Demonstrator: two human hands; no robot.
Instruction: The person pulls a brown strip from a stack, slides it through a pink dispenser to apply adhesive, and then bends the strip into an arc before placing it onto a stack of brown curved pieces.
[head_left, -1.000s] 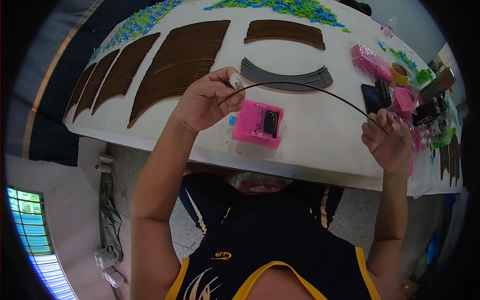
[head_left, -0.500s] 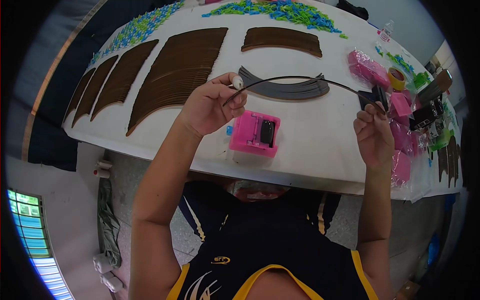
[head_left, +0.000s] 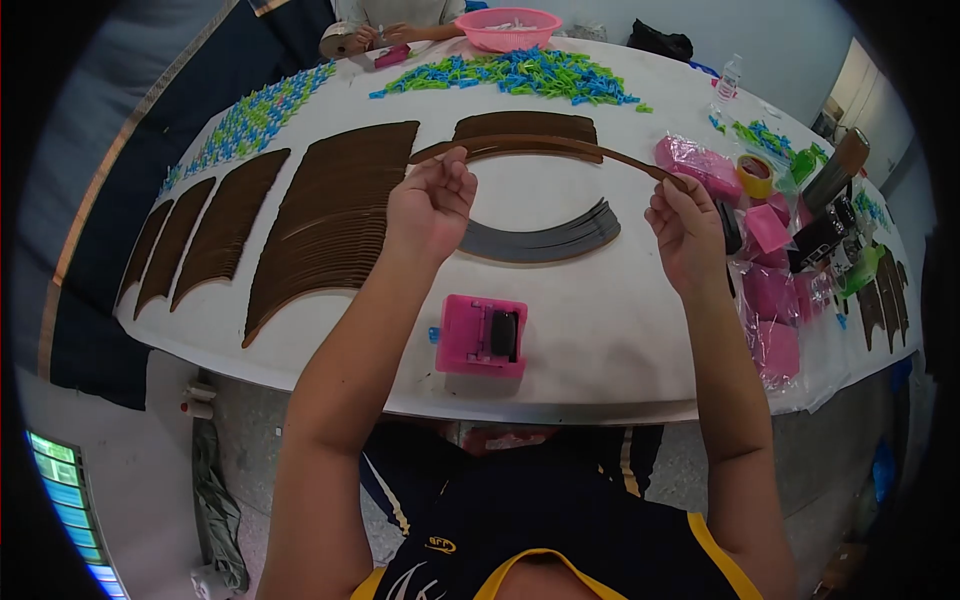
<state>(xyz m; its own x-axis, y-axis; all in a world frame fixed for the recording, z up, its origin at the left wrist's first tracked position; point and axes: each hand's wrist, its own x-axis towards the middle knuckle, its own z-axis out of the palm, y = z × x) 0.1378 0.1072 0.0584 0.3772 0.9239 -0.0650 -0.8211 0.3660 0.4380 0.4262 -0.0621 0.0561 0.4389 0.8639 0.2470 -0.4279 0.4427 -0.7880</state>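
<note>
A pink device (head_left: 462,335) sits near the close edge of a white-covered bench (head_left: 600,335) as a worker's left hand (head_left: 432,205) and right hand (head_left: 690,235) pinch a curved brown strip (head_left: 540,147) toward opposite ends, raised over the bench; beyond are fanned grey strips (head_left: 545,243), a brown stack (head_left: 525,126), blue and green pieces (head_left: 530,76) and a pink basket (head_left: 510,36).

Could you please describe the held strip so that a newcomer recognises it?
Start at the large white table, then look between the left hand and the right hand. A thin brown strip arches there; unlike the stacked brown strips nearby, it is held near both ends.
</note>
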